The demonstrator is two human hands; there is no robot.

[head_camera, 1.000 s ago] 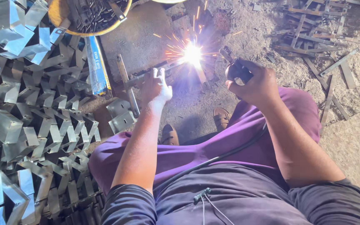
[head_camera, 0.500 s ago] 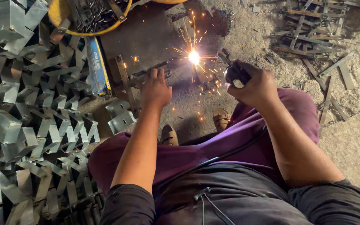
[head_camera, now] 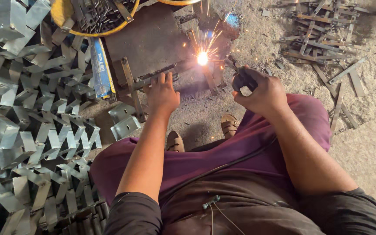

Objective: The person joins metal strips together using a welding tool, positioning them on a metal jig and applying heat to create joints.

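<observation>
Sandy floor; left hand flat on one metal strip, right hand fingers clenching one electrode holder.

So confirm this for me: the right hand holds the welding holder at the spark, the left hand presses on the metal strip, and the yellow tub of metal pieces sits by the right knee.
Wrong on the tub. The head view shows the yellow tub at the top left, beyond the left hand, not by the right knee. The rest stands: the right hand holds the welding holder at the spark, and the left hand presses on the metal strip.

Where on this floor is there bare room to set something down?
Bare sandy ground lies right of the purple-clad knee, below the scattered metal strips. A small patch sits between the left hand and sandals. The left side is crowded with bent brackets.
</observation>
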